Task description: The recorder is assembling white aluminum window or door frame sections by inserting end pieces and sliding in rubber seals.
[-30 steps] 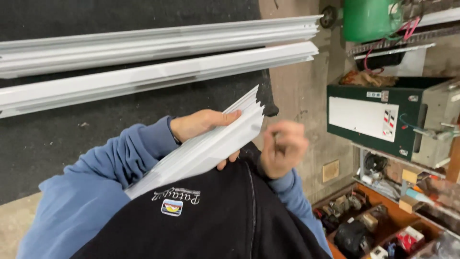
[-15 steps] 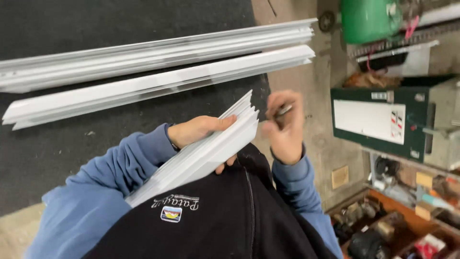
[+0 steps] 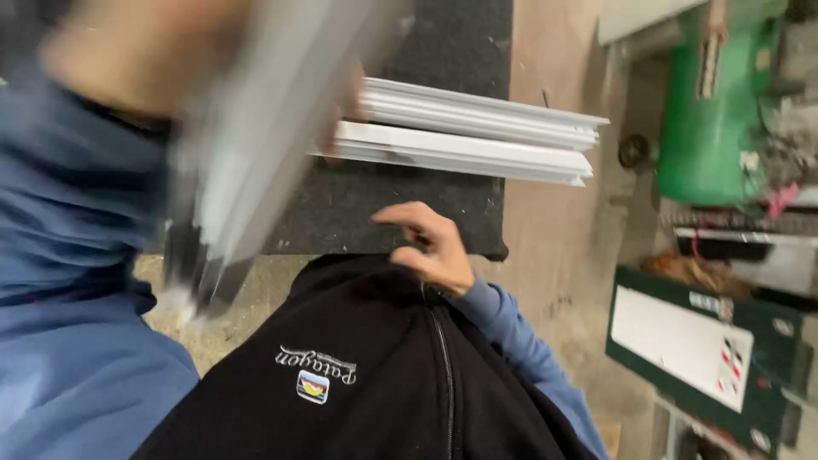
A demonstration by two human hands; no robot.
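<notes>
Left hand (image 3: 128, 51) is raised close to the camera, heavily blurred, gripping a bundle of white strips (image 3: 247, 145) that tilts down toward the lower left. Finger positions on it can't be made out through the blur. Right hand (image 3: 430, 247) sits low at the chest, against the top of the black vest (image 3: 358, 375), fingers loosely curled, index slightly extended; can't tell if it pinches anything. Two stacks of long white strips (image 3: 477, 140) lie side by side on the dark mat (image 3: 409, 209), beyond the right hand and apart from it. Green machine (image 3: 724, 102) stands at the right, green box with white panel (image 3: 699, 341) below it.
</notes>
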